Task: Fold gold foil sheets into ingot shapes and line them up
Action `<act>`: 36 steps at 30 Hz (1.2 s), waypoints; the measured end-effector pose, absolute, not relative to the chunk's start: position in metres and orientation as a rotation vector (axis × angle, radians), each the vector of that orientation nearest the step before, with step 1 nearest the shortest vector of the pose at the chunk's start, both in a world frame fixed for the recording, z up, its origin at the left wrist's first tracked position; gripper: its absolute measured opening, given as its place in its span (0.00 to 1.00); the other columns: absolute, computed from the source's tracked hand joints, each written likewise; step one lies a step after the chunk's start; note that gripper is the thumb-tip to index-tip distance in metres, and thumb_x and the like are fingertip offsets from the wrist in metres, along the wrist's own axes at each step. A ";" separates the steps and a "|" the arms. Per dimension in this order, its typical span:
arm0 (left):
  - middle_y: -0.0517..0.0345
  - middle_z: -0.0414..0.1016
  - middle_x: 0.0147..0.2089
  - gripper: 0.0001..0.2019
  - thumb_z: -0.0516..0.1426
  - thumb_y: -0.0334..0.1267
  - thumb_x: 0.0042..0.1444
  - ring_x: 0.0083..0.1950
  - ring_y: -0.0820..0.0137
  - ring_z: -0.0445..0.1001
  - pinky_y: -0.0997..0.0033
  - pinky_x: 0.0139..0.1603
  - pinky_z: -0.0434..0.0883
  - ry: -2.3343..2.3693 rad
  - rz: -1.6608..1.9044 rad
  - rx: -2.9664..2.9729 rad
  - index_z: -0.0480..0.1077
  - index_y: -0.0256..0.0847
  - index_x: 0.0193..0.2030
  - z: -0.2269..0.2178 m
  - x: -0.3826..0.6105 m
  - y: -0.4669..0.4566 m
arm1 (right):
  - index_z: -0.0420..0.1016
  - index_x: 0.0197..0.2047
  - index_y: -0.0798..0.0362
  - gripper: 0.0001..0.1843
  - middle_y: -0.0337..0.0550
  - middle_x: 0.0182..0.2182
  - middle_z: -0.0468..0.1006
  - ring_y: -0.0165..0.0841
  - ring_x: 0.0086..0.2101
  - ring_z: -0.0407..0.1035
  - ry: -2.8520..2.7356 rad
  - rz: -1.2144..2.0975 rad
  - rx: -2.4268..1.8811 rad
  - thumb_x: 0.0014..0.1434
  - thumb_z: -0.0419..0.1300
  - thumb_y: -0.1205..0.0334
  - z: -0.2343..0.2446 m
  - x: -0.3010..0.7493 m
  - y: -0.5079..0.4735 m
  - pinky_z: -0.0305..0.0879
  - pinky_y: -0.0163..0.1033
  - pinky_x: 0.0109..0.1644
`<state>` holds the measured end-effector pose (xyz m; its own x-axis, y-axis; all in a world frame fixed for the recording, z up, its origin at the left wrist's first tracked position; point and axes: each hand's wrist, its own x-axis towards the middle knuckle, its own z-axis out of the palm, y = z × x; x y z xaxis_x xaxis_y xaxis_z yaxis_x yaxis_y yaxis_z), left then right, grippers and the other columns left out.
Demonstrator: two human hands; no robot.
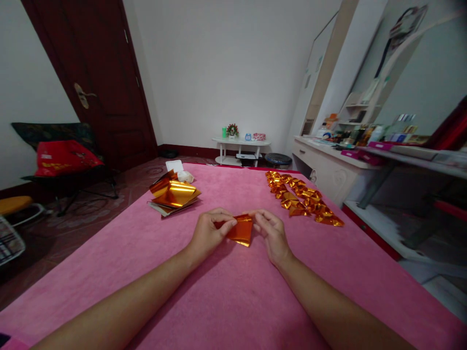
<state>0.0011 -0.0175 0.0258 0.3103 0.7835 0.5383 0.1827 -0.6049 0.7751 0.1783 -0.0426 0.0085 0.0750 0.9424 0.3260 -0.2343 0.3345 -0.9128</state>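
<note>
Between my hands is a small sheet of shiny gold foil paper [242, 231], its top edge curled or folded over. My left hand [213, 227] pinches its left side between thumb and fingers. At the upper right corner, my right hand [270, 233] has its fingertips closed against the foil edge. Farther off to the left lies a stack of gold foil sheets [175, 193], some curling up. On the right, two rows of folded gold foil pieces [297, 194] run along the pink cloth [233, 296].
Behind the foil stack sit a white crumpled thing [186, 177] and a white card [174, 166]. A dressing table [328, 165] with bottles stands at the right. A chair with a red bag [67, 158] is at the left, and a low white table [241, 142] stands by the wall.
</note>
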 end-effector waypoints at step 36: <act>0.57 0.79 0.32 0.06 0.59 0.35 0.55 0.36 0.68 0.74 0.67 0.43 0.67 0.991 1.437 2.086 0.77 0.41 0.29 0.019 0.001 -0.022 | 0.70 0.41 0.51 0.18 0.38 0.30 0.76 0.31 0.32 0.70 -1.204 0.797 -0.994 0.46 0.67 0.62 0.008 0.173 -0.043 0.64 0.36 0.37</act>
<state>0.0008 -0.0217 0.0192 0.2128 0.7506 0.6256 0.3180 -0.6586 0.6820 0.1733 -0.0433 0.0076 0.1983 0.9073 0.3708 0.0128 0.3759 -0.9266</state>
